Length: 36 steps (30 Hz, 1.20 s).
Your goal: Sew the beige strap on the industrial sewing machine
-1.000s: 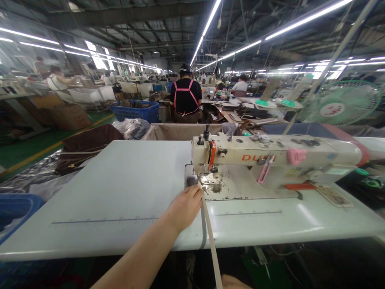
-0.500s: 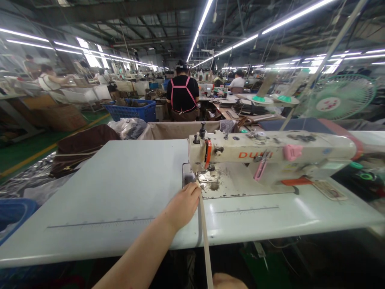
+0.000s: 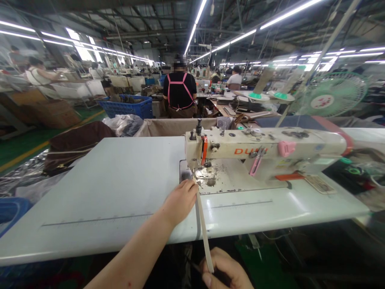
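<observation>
A narrow beige strap (image 3: 203, 226) runs from the needle area of a white sewing machine (image 3: 264, 148) down over the table's front edge. My left hand (image 3: 184, 199) is closed on the strap just in front of the presser foot, fingers pressed together. Below the table edge, my right hand (image 3: 224, 269) pinches the strap near its lower end between thumb and fingers. The strap's far end is hidden by my left hand and the machine head.
The white sewing table (image 3: 132, 172) carries a printed ruler line. Pink thread snips (image 3: 256, 163) hang on the machine. A green fan (image 3: 331, 94) stands at right. Blue baskets (image 3: 128, 107) and a brown bag (image 3: 75, 144) lie left. A co-worker in a pink-strapped apron (image 3: 180, 92) sits ahead.
My right hand has risen further into view, showing its pinch and the strap's lower end. My left hand stays by the needle. The whole view has shifted slightly.
</observation>
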{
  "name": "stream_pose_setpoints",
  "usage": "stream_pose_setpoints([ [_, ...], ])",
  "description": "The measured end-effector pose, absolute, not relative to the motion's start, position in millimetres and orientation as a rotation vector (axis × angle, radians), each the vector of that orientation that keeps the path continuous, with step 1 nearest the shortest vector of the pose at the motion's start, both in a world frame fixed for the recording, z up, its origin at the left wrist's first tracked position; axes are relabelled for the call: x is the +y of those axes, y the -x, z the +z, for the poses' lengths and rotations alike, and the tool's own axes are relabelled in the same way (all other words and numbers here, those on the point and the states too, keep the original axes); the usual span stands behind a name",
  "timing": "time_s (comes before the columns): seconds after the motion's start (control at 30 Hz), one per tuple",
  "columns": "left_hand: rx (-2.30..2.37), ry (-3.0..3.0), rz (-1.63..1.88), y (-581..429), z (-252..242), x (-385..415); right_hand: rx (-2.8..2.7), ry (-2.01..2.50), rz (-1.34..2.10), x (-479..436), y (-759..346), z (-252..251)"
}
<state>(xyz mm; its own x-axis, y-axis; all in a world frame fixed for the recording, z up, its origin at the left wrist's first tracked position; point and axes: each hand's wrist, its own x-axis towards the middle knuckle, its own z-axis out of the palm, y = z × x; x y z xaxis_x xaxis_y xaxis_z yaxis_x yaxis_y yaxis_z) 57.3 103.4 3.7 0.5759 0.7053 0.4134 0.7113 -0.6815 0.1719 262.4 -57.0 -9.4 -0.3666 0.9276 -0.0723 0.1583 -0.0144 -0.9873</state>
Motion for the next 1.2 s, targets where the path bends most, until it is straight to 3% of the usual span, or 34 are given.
stream_pose_setpoints([
  [0.3,-1.277,2.778,-0.806,-54,-2,104,-0.924,1.103,1.929,-61,-244,-12],
  [0.47,-1.311,2.789,-0.787,-52,-4,103,-1.302,1.123,1.821,-67,-251,7],
  [0.6,-1.329,2.801,-0.778,-51,-3,103,-1.501,0.894,1.811,-73,-263,28],
  [0.87,-1.38,2.834,-0.657,-51,4,102,-1.526,0.877,1.728,-81,-276,42],
  [1.0,-1.359,2.832,-0.657,-51,5,102,-1.33,0.644,1.936,-83,-272,42],
  [1.13,-1.367,2.821,-0.673,-50,2,102,-1.362,0.953,1.792,-85,-266,44],
  [1.2,-1.361,2.825,-0.679,-50,1,102,-1.329,0.847,1.828,-89,-266,46],
])
